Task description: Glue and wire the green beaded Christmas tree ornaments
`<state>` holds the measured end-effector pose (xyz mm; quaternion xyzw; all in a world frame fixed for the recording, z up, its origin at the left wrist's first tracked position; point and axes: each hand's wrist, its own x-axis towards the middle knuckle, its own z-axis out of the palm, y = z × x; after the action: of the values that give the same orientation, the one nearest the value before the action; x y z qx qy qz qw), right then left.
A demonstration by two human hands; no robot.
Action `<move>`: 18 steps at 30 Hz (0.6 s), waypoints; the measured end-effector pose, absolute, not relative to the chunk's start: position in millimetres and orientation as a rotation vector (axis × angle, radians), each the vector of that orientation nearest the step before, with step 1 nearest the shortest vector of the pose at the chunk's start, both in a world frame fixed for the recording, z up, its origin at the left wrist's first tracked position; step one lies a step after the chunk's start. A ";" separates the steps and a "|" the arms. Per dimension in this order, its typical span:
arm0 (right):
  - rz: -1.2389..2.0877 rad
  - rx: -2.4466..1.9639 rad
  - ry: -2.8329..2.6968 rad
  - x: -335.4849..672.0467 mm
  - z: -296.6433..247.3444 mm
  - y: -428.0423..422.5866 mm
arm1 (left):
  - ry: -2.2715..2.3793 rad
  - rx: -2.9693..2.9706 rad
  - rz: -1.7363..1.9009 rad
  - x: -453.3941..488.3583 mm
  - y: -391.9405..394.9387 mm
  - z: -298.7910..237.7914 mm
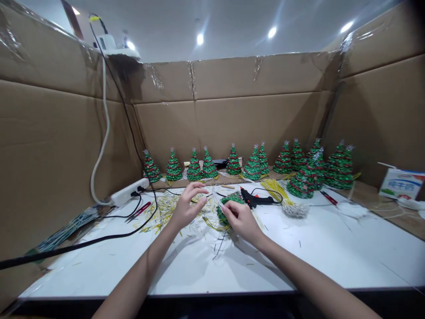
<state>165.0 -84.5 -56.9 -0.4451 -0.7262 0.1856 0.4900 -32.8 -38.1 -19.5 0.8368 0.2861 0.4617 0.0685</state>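
Observation:
My right hand [241, 218] is closed in a pinch over a small green beaded tree [236, 198] that lies on its side on the white table. A thin whitish strand [217, 198] sticks out from its fingertips toward my left hand; its exact kind is too small to tell. My left hand [190, 204] hovers just left of the tree, fingers apart, with nothing visible in it. Yellow wires [212, 223] trail from the tree's lower side. Behind my right hand lies a black hot glue gun [257, 198] with an orange tip.
Finished beaded trees [233, 160] stand along the back. Cut wire scraps [162, 210] litter the left; red-handled pliers [141, 212] and a power strip [129, 192] lie beyond. A black cable [99, 239] crosses the left. Yellow wire bundle [285, 201] and milk carton [401, 184] are right.

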 end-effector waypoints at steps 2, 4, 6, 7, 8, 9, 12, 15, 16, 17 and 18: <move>0.447 -1.082 -1.785 164.7 -57.9 -84.5 | 0.822 2.476 1.396 -28.1 -40.5 -20.6; 0.434 -1.088 -1.803 164.3 -58.7 -84.5 | 0.802 2.451 1.396 -25.9 -41.7 -21.1; 0.413 -1.098 -1.820 164.2 -58.8 -84.5 | 0.805 2.425 1.403 -26.0 -41.5 -21.6; 0.403 -1.102 -1.829 164.2 -58.5 -84.5 | 0.812 2.409 1.413 -26.4 -41.1 -21.9; 0.393 -1.107 -1.835 164.3 -58.1 -84.6 | 0.821 2.389 1.424 -26.9 -40.5 -22.3; 0.382 -1.113 -1.840 164.5 -57.5 -84.6 | 0.830 2.368 1.432 -27.1 -39.9 -22.8; 0.367 -1.122 -1.841 164.9 -55.8 -84.3 | 0.849 2.304 1.451 -25.9 -38.5 -24.7; 0.376 -1.124 -1.833 164.8 -55.4 -83.6 | 0.872 2.241 1.475 -24.9 -35.4 -26.0; 0.379 -1.124 -1.831 164.7 -55.6 -83.6 | 0.881 2.206 1.499 -26.0 -33.3 -26.2; 0.380 -1.125 -1.830 164.7 -56.0 -83.7 | 0.894 2.157 1.536 -28.1 -30.6 -26.3; 0.381 -1.123 -1.829 164.6 -56.4 -83.8 | 0.912 2.091 1.588 -31.2 -27.4 -26.3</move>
<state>164.6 -83.8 -56.4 -0.4566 -0.7441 0.1549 0.4625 -31.2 -27.4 -26.3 0.7399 0.3228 0.5622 0.1800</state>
